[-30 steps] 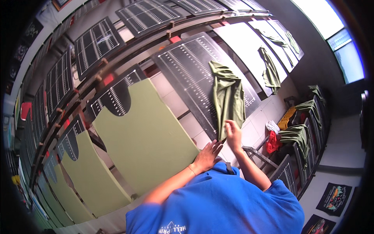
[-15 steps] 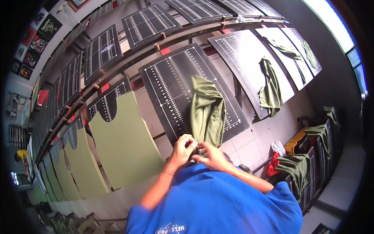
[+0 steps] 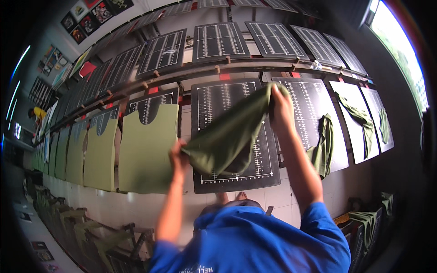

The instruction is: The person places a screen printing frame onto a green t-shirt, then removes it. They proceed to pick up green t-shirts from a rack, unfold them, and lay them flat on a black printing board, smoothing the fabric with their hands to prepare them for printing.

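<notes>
- A long row of flat black printing boards with white ruled grids (image 3: 160,51) runs along wooden rails across the room
- Several boards at the left carry pale green cut fabric panels (image 3: 148,148), laid flat
- The black gridded board in the middle (image 3: 234,175) lies bare beneath the hands
- An olive green cloth garment (image 3: 227,136) hangs stretched in the air above that middle board, sagging between both hands
- The right hand (image 3: 280,107) is closed on the garment's upper edge
- The left hand (image 3: 178,154) is closed on its lower corner
- Another olive garment (image 3: 324,145) droops over the next board to the right
</notes>
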